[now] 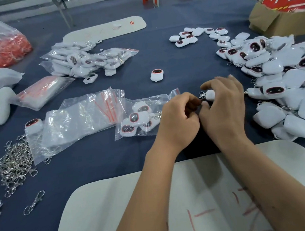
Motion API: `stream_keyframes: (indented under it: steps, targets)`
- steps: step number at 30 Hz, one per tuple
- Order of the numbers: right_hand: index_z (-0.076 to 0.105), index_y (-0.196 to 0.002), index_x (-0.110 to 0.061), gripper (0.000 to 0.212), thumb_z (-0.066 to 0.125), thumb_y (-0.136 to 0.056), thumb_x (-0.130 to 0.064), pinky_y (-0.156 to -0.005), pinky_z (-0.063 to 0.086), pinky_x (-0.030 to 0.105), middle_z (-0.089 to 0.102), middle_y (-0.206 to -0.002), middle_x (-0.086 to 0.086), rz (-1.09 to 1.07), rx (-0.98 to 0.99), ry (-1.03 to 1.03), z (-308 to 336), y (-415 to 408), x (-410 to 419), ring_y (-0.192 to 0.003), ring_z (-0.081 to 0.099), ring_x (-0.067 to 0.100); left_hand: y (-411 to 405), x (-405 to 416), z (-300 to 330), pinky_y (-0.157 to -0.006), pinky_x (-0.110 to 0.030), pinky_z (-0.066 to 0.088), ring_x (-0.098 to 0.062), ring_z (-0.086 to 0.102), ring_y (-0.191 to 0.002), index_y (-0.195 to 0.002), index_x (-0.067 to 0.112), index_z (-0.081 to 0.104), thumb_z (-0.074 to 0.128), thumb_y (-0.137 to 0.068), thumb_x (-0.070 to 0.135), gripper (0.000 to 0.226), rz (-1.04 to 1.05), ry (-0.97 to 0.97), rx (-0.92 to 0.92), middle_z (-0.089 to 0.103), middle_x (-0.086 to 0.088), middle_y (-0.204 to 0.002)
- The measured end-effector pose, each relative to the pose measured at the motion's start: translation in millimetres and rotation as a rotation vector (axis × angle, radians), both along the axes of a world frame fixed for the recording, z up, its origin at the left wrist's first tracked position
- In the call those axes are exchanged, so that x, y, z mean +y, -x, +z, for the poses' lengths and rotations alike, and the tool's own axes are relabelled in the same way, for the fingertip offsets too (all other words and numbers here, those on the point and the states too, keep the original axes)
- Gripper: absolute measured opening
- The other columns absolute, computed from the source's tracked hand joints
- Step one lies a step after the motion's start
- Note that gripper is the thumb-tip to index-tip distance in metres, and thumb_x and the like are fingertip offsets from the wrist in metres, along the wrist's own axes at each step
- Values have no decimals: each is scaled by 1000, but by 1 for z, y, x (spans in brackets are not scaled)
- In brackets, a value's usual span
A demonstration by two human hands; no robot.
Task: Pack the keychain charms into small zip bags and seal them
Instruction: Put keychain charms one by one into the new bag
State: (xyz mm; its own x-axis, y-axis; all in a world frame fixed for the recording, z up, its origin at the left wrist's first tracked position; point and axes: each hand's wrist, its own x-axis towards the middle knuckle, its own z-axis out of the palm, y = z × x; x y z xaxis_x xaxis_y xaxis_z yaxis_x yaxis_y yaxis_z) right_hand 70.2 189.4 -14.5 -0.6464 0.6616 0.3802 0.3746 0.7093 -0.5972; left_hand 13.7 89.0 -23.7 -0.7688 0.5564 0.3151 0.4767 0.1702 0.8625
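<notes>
1. Fingers of right hand (224, 106) curl round a white charm (210, 94), thumb under it; its metal clasp (201, 95) sticks out to the left.
2. Left hand (180, 118) fingers curl inward, tips pinched right at the clasp; whether they grip the clasp itself, cannot tell.
3. Both hands sit over the dark blue worktop (171, 59), touching each other near the middle.
4. Just left of the left hand: clear zip bag (139, 116) lying flat, several charms inside, red seal strip at its top right corner.
5. Further left: loose stack of empty zip bags (79, 119), one charm at its left edge.
6. Big heap of loose charms (282, 79) on the right side, white with dark red-rimmed faces.
7. Single charm (157, 75) alone mid-worktop, beyond the hands.
8. Pile of filled bags (89, 60) at back left.
9. Heap of metal clasps (15, 162) at near left, two strays closer to the edge.
10. White board (119, 209) under the forearms, red marks on it.
</notes>
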Motion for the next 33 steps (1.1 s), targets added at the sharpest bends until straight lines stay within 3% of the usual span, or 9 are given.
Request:
stream_keyframes:
  steps: [3,6,10,13,16,20,24,27,33]
  targets:
    - [67,-126,-18,36,65,-91,-6,-103,39,44,66,-131,6,-21,-171,-45,-8,2,2,-127,50,35,4,-1,-1,-84,-33,56,-17,66,-91,-96,5,70,55,-83,-11,26,60,20,-7,71,-6,-99]
    - [69,-119,-14,20,63,-100,-14,-91,42,33,73,-115,4,66,5,1,-8,4,3,-107,60,30,10,-4,-3,-88,-33,54,-18,64,-95,-99,6,69,54,-83,-10,27,127,39,31,67,-8,-104]
    - [70,-96,-21,12,61,-105,-21,-72,39,4,67,-80,-23,193,241,165,-4,5,3,-79,63,-9,14,-8,-1,-85,-21,52,-12,62,-97,-114,9,66,56,-87,-8,34,151,-20,-8,65,-5,-113]
    - [71,-102,-25,5,70,-99,-22,-74,45,8,71,-88,-19,279,249,272,-8,7,9,-82,65,-2,11,-6,1,-82,-21,53,-10,64,-96,-117,12,67,60,-93,-1,28,106,-51,27,69,1,-109]
    - [70,-103,-22,22,84,-87,-26,-74,52,14,74,-88,-12,214,397,435,-10,7,14,-82,71,2,10,-7,1,-79,-30,56,-12,68,-84,-101,12,70,63,-98,11,8,130,-50,-29,73,4,-92]
    - [74,-96,-23,11,82,-89,-20,-73,53,17,78,-85,-11,232,560,666,-10,9,17,-78,72,3,9,-8,0,-72,-36,55,-14,67,-72,-83,11,71,64,-98,15,17,105,25,-34,72,4,-74]
    - [78,-105,-23,12,69,-100,-16,-57,47,18,72,-77,-12,364,466,698,-11,10,18,-59,59,3,10,-6,3,-69,-39,59,-21,70,-75,-91,11,70,63,-99,13,10,162,-98,-262,74,-3,-83]
    - [75,-117,-18,20,69,-99,-10,-49,47,20,68,-71,-5,468,362,651,-10,7,15,-48,58,9,15,-8,6,-63,-31,58,-20,69,-76,-98,8,71,63,-101,16,12,197,-228,-446,74,-13,-90]
    - [71,-122,-4,23,60,-102,-1,-45,52,26,73,-93,24,563,331,852,-7,5,16,-54,62,20,19,-12,7,-55,-23,53,-10,64,-59,-92,1,74,62,-101,10,17,175,-289,-578,74,-6,-76]
